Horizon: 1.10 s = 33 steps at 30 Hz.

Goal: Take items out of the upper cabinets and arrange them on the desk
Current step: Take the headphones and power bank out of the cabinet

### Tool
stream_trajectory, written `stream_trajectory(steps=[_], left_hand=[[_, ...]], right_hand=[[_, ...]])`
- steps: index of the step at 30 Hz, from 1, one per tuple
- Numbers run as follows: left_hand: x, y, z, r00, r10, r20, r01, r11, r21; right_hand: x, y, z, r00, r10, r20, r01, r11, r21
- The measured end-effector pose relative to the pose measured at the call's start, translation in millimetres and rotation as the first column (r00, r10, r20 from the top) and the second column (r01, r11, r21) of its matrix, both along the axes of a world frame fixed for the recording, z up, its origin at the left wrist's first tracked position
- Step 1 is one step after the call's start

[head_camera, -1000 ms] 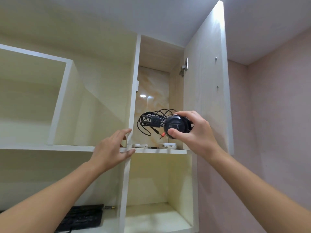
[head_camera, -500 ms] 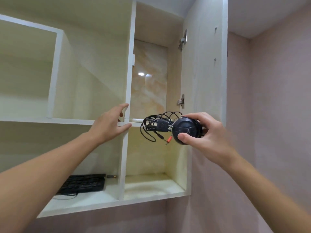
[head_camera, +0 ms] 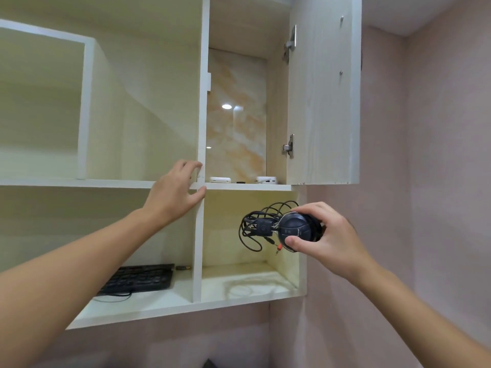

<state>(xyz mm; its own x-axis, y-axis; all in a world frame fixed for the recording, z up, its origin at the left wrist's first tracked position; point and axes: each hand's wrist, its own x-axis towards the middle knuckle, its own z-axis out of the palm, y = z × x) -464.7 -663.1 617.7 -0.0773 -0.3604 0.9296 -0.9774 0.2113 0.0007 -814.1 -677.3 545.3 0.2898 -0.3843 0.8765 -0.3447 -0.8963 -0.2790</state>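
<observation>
My right hand (head_camera: 328, 236) grips black headphones (head_camera: 297, 229) by the ear cups, with their bundled black cable (head_camera: 255, 227) dangling to the left in front of the lower right cabinet cubby. My left hand (head_camera: 176, 191) rests on the shelf edge where it meets the white divider (head_camera: 202, 102), fingers relaxed. Two small white devices, one (head_camera: 220, 179) on the left and one (head_camera: 266, 179) on the right, lie on the upper shelf behind the open cabinet door (head_camera: 322, 88). A small black item (head_camera: 240, 182) sits between them.
A black keyboard (head_camera: 138, 278) with its cable lies in the lower left cubby. The open door juts out at the right, near the pink wall (head_camera: 438, 181). The upper left compartments and lower right cubby hold nothing visible.
My right hand has carried the headphones down and out of the upper compartment to the level of the lower cubby. My left hand stays on the shelf edge. The view has tilted downward.
</observation>
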Motion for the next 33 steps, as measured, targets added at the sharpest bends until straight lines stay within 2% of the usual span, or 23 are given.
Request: stream_trajectory(steps=[8, 15, 22, 27, 29, 33], left_hand=[[-16.8, 8.7, 3.4, 0.997, 0.006, 0.074, 0.001, 0.996, -0.087], [-44.8, -4.8, 15.7, 0.977, -0.059, 0.206, 0.059, 0.998, 0.005], [-65.4, -25.9, 38.9, 0.899, 0.159, 0.407, -0.224, 0.968, 0.116], [-74.6, -36.9, 48.2, 0.788, 0.4, 0.468, -0.538, 0.817, 0.209], [-76.3, -37.7, 46.1, 0.8, 0.405, 0.443, -0.538, 0.812, 0.228], [-77.4, -34.5, 42.7, 0.892, 0.316, 0.323, -0.39, 0.899, 0.199]], right_hand=[[8.3, -19.2, -13.7, 0.997, 0.072, -0.008, -0.071, 0.996, 0.051], [14.9, -41.3, -18.2, 0.986, 0.166, -0.034, -0.164, 0.985, 0.044], [11.1, -64.4, -12.9, 0.961, 0.275, -0.028, -0.274, 0.961, 0.041], [8.4, -86.7, -11.5, 0.951, 0.309, -0.03, -0.307, 0.95, 0.062], [7.4, -94.5, -12.7, 0.948, 0.316, -0.032, -0.314, 0.947, 0.068], [11.2, -107.9, -19.9, 0.943, 0.333, -0.018, -0.331, 0.941, 0.071]])
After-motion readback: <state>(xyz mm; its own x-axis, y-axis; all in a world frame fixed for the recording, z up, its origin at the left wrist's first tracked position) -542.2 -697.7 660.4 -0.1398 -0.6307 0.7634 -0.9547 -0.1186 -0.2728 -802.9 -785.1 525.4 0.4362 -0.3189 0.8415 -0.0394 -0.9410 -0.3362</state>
